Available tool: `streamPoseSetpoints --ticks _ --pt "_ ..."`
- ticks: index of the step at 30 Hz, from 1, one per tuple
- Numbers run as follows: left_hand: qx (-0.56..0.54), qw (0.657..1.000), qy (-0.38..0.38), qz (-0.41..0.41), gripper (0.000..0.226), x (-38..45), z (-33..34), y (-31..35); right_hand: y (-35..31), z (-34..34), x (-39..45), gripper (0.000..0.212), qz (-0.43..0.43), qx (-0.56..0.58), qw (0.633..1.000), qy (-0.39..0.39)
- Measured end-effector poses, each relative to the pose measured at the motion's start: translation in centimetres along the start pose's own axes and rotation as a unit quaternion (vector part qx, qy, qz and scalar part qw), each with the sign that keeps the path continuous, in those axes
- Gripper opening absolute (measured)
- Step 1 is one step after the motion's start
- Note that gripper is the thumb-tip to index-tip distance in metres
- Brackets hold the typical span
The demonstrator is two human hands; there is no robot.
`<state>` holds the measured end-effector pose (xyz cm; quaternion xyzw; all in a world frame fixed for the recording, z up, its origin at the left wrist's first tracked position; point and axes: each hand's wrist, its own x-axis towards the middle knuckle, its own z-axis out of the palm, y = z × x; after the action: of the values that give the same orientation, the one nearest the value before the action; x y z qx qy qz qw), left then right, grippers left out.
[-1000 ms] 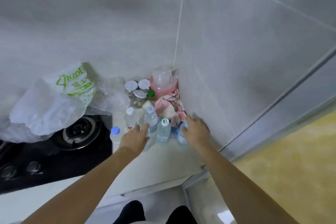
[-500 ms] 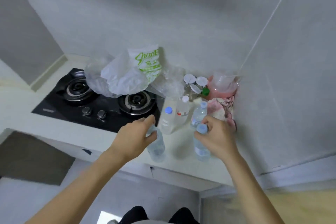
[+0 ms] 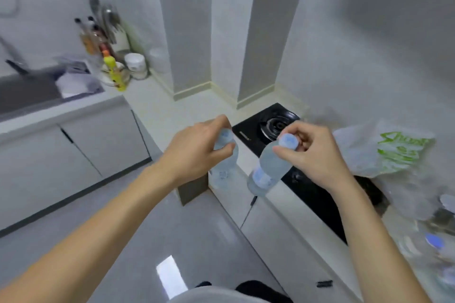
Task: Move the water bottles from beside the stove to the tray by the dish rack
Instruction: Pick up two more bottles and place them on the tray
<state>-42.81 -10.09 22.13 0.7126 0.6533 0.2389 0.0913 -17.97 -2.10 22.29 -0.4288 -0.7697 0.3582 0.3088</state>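
I see two small clear water bottles with pale blue caps, both lifted off the bench. My left hand (image 3: 197, 152) has its fingers curled round the neck of the left bottle (image 3: 225, 167), which hangs nearly upright over the bench edge; its cap is mostly covered by my fingers. My right hand (image 3: 312, 152) pinches the right bottle (image 3: 269, 170) at the cap, and this one tilts, its base swung down and to the left, over the front edge of the stove (image 3: 275, 128). Each bottle carries a pale label; the print is too blurred for me to read.

At the far right edge, more bottles (image 3: 434, 241) stand on the bench, smeared by motion and cut off, one blue cap showing; I cannot count them. A white plastic bag with green lettering (image 3: 384, 150) lies over the right part of the stove.

Far left, the sink (image 3: 27, 91) holds something pale that I cannot make out. Beside it, sauce bottles and a yellow squeeze bottle (image 3: 113, 74) crowd the corner near a white tub (image 3: 135, 64).
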Motion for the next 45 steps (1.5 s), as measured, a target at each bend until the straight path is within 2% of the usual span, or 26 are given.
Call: streamPoseSetpoints --ticks 4,8,15,21,26,30,34,39,45 --pt "0.032 0.994 0.074 -0.074 0.018 -2.5 -8.3 -9.6 -7.3 9.6 8.3 0.013 -0.079 -0.018 0.990 -0.112" --pt "0.063 0.974 0.150 -0.158 0.020 -5.4 -14.8 -18.4 -14.0 19.5 15.8 0.013 -0.156 0.014 0.972 -0.176" --pt "0.073 0.925 0.205 -0.311 0.019 -10.5 -23.4 -33.1 -23.5 39.6 26.7 0.016 -0.278 0.069 0.912 -0.292" --pt "0.077 0.854 0.264 -0.443 0.018 -16.5 -29.5 -43.3 -32.2 56.5 33.0 0.021 -0.374 0.077 0.843 -0.378" --pt "0.096 0.787 0.313 -0.523 0.017 -22.8 -34.8 -49.4 -41.3 69.1 34.4 0.018 -0.417 0.096 0.793 -0.434" --pt "0.104 0.741 0.363 -0.555 0.018 -29.4 -39.0 -55.2 -47.8 79.3 33.7 0.019 -0.416 0.123 0.768 -0.472" --pt "0.075 0.715 0.400 -0.568 0.019 -36.7 -43.5 -62.0 -53.8 89.3 32.1 0.019 -0.415 0.135 0.752 -0.495" --pt "0.095 0.719 0.382 -0.572 0.018 -44.2 -50.3 -70.3 -61.9 100.0 30.4 0.018 -0.411 0.150 0.752 -0.493" --pt "0.084 0.722 0.384 -0.570 0.017 -51.0 -57.8 -80.3 -70.5 111.1 29.6 0.027 -0.405 0.172 0.757 -0.483"
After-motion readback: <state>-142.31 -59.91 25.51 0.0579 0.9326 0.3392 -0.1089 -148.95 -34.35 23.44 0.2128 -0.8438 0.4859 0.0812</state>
